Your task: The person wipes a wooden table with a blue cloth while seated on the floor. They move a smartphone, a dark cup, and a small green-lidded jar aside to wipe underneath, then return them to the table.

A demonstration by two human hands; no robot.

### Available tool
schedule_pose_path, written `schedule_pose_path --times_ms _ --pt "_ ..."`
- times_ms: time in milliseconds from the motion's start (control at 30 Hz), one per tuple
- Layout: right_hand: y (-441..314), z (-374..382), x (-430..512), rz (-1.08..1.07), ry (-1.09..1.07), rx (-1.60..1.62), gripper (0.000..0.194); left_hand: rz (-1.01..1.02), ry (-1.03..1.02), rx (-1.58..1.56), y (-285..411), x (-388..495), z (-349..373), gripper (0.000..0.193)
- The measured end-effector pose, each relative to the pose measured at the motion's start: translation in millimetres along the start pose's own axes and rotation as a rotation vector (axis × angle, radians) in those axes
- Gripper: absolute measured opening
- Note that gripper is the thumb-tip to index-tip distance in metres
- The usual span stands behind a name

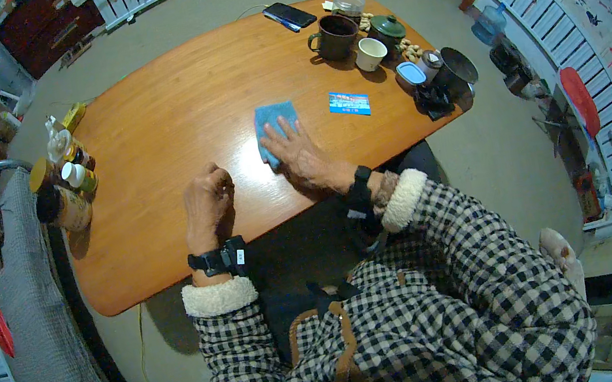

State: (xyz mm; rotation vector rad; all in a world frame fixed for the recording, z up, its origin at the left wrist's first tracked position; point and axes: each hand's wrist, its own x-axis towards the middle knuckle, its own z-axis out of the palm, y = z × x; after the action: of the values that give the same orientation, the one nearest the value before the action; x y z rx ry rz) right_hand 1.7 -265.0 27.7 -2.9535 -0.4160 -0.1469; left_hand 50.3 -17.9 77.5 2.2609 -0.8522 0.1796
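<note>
Spread flat over a blue cloth (275, 113), my right hand (296, 150) presses it to the wooden table (166, 105), fingers somewhat apart. My left hand (208, 197) rests on the table to the left of the cloth, its fingers curled in a loose fist; nothing shows in it. A blue printed card (349, 104) lies to the right of the cloth, apart from it. Light reflects off the tabletop between my hands. Both wrists wear black straps.
At the right stand a dark mug (337, 37), a paper cup (371, 54), a green-lidded pot (388, 28), a blue-lidded container (410, 73) and a dark pan (455, 66). A smartphone (291, 14) lies at the far edge. Several bottles and jars (79, 176) line the left edge.
</note>
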Motion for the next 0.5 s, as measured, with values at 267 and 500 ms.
schedule_pose_path --times_ms 267,500 --pt "-21.9 -7.9 -70.9 -0.141 0.055 0.082 0.069 -0.037 -0.018 -0.033 -12.1 -3.1 7.1 0.007" --pt "49.4 -7.3 -99.7 0.103 0.168 0.032 0.073 0.036 -0.013 0.119 -13.0 -6.3 -2.7 0.013"
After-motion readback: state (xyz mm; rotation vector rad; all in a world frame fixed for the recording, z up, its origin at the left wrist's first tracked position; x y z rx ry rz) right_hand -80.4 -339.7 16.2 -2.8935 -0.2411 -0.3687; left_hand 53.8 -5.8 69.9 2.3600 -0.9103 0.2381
